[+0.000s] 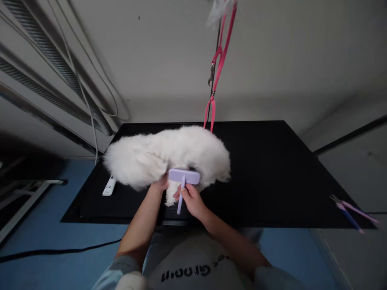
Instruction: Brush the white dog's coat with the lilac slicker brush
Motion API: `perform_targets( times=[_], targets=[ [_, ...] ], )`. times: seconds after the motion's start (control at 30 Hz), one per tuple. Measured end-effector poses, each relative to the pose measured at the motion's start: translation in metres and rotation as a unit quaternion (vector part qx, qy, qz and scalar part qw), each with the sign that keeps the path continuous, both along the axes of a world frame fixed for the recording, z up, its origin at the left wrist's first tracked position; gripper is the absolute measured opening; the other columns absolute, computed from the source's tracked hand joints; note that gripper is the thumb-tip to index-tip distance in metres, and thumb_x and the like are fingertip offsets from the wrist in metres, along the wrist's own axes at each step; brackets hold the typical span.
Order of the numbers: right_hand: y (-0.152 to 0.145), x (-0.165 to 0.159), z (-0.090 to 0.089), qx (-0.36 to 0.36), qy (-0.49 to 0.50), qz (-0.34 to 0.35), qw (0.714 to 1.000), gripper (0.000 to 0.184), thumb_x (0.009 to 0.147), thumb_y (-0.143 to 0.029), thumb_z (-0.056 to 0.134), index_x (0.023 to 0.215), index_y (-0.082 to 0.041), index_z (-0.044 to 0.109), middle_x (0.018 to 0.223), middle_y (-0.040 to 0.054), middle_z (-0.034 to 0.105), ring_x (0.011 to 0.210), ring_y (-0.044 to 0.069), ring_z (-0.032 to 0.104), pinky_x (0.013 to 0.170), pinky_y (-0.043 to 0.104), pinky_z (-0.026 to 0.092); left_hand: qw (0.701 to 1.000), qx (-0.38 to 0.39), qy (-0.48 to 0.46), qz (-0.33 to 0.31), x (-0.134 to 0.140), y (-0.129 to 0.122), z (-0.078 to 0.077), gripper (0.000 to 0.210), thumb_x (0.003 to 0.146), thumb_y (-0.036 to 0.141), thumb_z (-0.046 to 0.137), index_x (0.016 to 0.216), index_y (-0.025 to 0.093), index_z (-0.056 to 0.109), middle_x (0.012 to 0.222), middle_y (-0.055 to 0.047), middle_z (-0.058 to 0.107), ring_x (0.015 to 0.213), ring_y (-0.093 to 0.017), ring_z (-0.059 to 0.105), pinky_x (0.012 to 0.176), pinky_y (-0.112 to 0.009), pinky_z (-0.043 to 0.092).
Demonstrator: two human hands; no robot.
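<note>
A fluffy white dog (193, 149) is on the black grooming table (272, 173), its body stretched from left to right. My right hand (192, 197) is closed around the handle of a light purple slicker brush (184, 176). The brush's flat back faces me, and its bristle side is hidden against or near the dog's coat. A shaggy white leg (172, 194) hangs just left of the handle. My left hand (162, 183) reaches into the fur beside the brush head, touching the dog. Its fingers are hidden by fur and the brush.
Pink straps (217, 72) hang from a thin pole behind the dog. A white packet or device (109, 186) lies at the table's left. Pliers-like clippers (352, 211) with pink and blue handles rest at the right front corner. Grey ribbed hoses (57, 56) run along the left wall.
</note>
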State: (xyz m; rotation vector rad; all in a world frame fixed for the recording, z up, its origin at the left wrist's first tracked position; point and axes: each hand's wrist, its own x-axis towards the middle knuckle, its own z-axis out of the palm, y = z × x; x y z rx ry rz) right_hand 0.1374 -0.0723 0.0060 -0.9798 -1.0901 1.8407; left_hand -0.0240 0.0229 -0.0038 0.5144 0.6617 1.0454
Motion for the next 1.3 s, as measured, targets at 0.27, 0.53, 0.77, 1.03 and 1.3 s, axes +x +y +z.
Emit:
perform_targets(
  times=[0.27, 0.53, 0.77, 1.03, 1.3],
  targets=[
    [-0.016, 0.001, -0.001, -0.083, -0.017, 0.018, 0.996, 0.047, 0.076, -0.062, 0.056, 0.088, -0.017, 0.054, 0.066, 0.0018, 0.065, 0.055, 0.014, 0.06, 0.056, 0.027, 0.045, 0.999, -0.048, 0.012, 0.001, 0.011, 0.012, 0.01, 0.026, 0.087, 0.024, 0.049, 0.101, 0.009, 0.065, 0.091, -0.012, 0.072, 0.11, -0.03, 0.059, 0.095, -0.044, 0.045],
    [-0.032, 0.01, -0.001, -0.105, -0.03, 0.078, 0.991, 0.043, 0.077, -0.059, 0.056, 0.087, -0.017, 0.054, 0.062, -0.0004, 0.063, 0.054, 0.012, 0.057, 0.056, 0.027, 0.045, 0.992, -0.112, -0.04, 0.038, 0.002, 0.014, -0.012, 0.046, 0.098, 0.026, 0.021, 0.11, 0.008, 0.061, 0.103, -0.012, 0.07, 0.1, -0.018, 0.063, 0.093, -0.032, 0.045],
    [-0.039, 0.025, -0.018, -0.129, -0.143, 0.029, 0.981, 0.03, 0.081, -0.045, 0.052, 0.094, -0.018, 0.052, 0.054, -0.0064, 0.053, 0.041, 0.008, 0.043, 0.041, 0.021, 0.031, 0.988, -0.141, -0.057, 0.034, 0.008, 0.027, -0.003, 0.051, 0.099, 0.036, 0.02, 0.099, 0.009, 0.065, 0.082, -0.011, 0.071, 0.071, -0.017, 0.065, 0.074, -0.032, 0.05],
    [-0.032, 0.055, -0.004, -0.149, -0.015, -0.077, 0.986, 0.031, 0.069, -0.038, 0.063, 0.089, -0.021, 0.045, 0.074, -0.0006, 0.066, 0.045, 0.008, 0.052, 0.044, 0.021, 0.035, 0.99, -0.11, -0.085, 0.037, 0.016, 0.023, -0.014, 0.026, 0.09, 0.023, 0.044, 0.095, 0.008, 0.065, 0.081, -0.013, 0.071, 0.07, -0.021, 0.068, 0.069, -0.033, 0.054],
    [0.012, 0.067, 0.0, 0.006, -0.097, -0.087, 0.991, 0.026, 0.065, -0.033, 0.072, 0.082, -0.019, 0.057, 0.057, -0.0049, 0.054, 0.049, 0.01, 0.048, 0.049, 0.024, 0.036, 0.999, -0.03, -0.015, 0.025, 0.032, 0.035, -0.022, 0.022, 0.083, 0.024, 0.06, 0.096, 0.007, 0.066, 0.092, -0.017, 0.072, 0.082, -0.023, 0.069, 0.08, -0.037, 0.054]
  ],
)
